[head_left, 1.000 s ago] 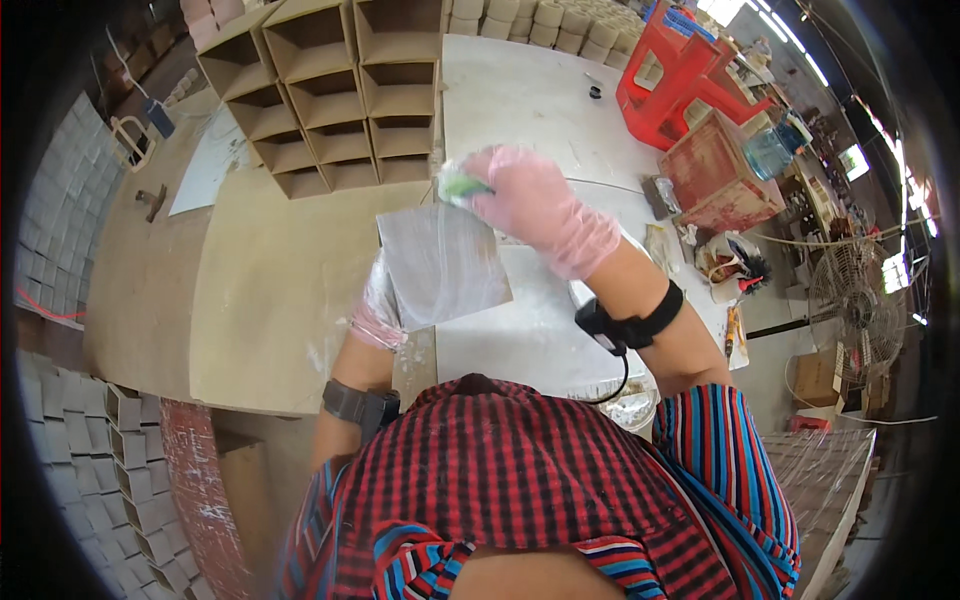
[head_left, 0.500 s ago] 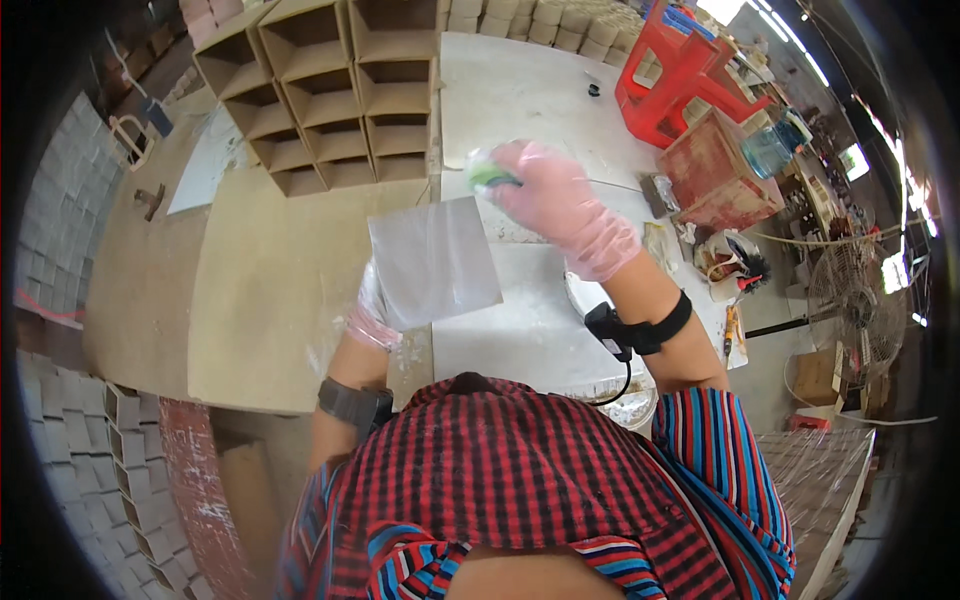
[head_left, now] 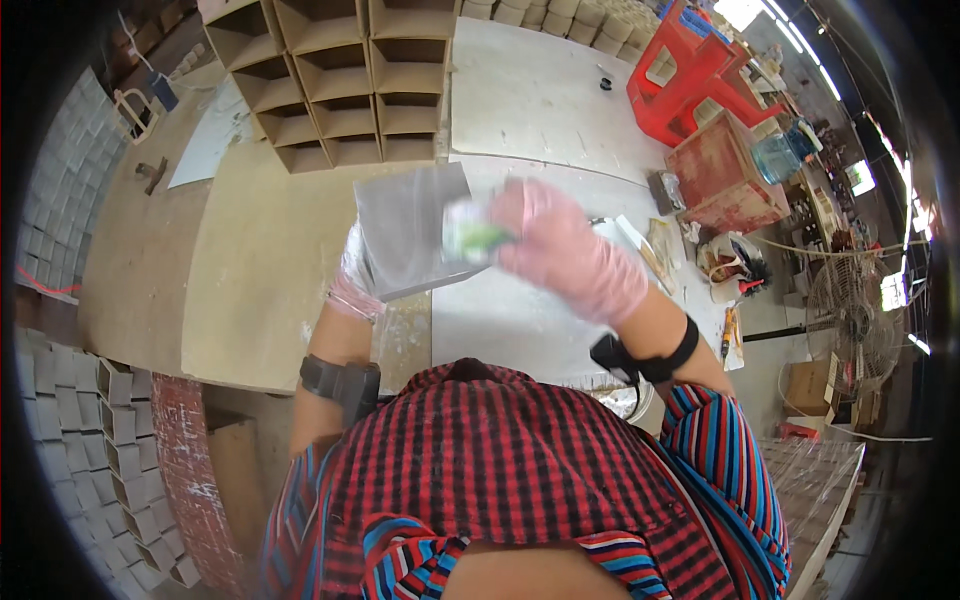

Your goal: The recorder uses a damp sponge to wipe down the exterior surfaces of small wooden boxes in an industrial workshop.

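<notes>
I work above a table (head_left: 250, 235). Near its middle, on the brown part, stands a stack (head_left: 375, 90) of open boxes; I see only bare brown walls inside. The grey box (head_left: 405, 225) is in the air, over the line where the brown and white parts meet. Its upper face has pale streaks, so I judge this face partly done; the other faces are mostly hidden, and what is left there I cannot tell. By the near edge, a bucket (head_left: 645, 402) is half covered; its content is unclear. My right hand (head_left: 560, 245) grips a blurred green-and-white pad (head_left: 478, 240) at the box's right edge; my left hand (head_left: 357, 268) holds the box's left side, fingers hidden.
</notes>
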The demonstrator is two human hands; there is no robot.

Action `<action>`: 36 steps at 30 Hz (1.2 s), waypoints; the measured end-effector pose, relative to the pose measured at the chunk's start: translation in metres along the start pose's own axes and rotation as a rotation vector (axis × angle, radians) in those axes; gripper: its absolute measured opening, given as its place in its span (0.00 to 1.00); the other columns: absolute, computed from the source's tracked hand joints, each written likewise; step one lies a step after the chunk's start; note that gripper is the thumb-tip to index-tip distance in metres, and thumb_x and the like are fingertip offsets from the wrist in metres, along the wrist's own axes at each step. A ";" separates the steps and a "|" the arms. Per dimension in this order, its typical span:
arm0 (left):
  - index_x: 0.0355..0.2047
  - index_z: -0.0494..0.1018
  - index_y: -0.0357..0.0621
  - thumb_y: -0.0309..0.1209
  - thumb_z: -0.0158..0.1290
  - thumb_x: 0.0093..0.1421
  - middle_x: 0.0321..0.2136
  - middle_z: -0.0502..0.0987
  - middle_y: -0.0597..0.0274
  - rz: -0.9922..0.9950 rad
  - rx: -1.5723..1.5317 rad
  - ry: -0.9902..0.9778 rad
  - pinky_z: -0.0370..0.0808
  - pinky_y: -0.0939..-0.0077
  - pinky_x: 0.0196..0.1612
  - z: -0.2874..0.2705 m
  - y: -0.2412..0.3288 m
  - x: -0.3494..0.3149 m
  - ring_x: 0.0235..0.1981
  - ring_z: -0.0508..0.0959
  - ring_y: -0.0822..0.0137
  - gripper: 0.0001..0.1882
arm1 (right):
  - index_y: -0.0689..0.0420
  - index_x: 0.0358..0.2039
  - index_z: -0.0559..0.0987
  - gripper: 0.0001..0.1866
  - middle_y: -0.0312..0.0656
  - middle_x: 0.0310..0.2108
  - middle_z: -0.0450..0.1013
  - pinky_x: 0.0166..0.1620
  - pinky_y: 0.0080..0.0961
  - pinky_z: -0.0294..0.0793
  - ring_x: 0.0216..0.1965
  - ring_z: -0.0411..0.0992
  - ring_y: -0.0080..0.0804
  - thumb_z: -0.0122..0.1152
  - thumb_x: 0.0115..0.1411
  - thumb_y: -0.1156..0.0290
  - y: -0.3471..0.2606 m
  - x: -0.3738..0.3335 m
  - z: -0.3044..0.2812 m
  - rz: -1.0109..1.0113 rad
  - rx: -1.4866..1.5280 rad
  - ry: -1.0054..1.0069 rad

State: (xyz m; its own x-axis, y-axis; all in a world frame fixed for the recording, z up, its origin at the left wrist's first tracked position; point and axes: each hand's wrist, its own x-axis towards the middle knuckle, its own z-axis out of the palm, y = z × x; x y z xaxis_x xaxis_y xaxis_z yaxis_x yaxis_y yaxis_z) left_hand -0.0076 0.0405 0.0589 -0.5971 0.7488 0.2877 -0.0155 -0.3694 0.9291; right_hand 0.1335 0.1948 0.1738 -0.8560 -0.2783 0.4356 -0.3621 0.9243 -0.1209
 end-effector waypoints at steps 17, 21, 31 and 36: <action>0.47 0.64 0.40 0.36 0.39 0.62 0.43 0.71 0.57 -0.064 0.038 -0.237 0.72 0.70 0.45 0.017 0.001 0.014 0.42 0.73 0.63 0.17 | 0.46 0.40 0.73 0.17 0.36 0.29 0.70 0.37 0.31 0.69 0.32 0.69 0.36 0.57 0.46 0.65 -0.009 -0.002 0.010 -0.079 0.026 -0.093; 0.47 0.65 0.43 0.35 0.47 0.57 0.42 0.72 0.59 -0.472 -0.556 -0.167 0.72 0.72 0.43 0.029 0.011 0.009 0.41 0.74 0.64 0.19 | 0.48 0.38 0.74 0.15 0.40 0.30 0.71 0.38 0.34 0.70 0.35 0.70 0.38 0.56 0.47 0.64 0.005 0.025 0.017 -0.100 0.046 -0.059; 0.49 0.64 0.42 0.38 0.39 0.62 0.42 0.71 0.58 -0.484 -0.717 -0.181 0.73 0.68 0.45 0.012 -0.020 0.007 0.42 0.74 0.64 0.19 | 0.46 0.40 0.75 0.16 0.44 0.33 0.72 0.41 0.31 0.70 0.36 0.70 0.40 0.56 0.48 0.63 -0.027 0.026 0.024 -0.096 0.006 -0.273; 0.49 0.64 0.42 0.38 0.38 0.62 0.42 0.72 0.57 -0.496 -0.709 -0.096 0.72 0.67 0.45 0.020 -0.022 -0.007 0.42 0.74 0.63 0.18 | 0.52 0.34 0.75 0.12 0.45 0.31 0.72 0.40 0.34 0.70 0.36 0.70 0.43 0.56 0.47 0.64 0.030 0.063 0.040 0.163 0.095 -0.024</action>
State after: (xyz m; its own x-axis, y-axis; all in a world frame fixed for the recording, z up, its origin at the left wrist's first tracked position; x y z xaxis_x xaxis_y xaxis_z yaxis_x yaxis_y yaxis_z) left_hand 0.0124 0.0543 0.0411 -0.3195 0.9454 -0.0646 -0.7708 -0.2197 0.5981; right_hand 0.0543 0.1944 0.1620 -0.9142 -0.1344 0.3824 -0.2503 0.9292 -0.2720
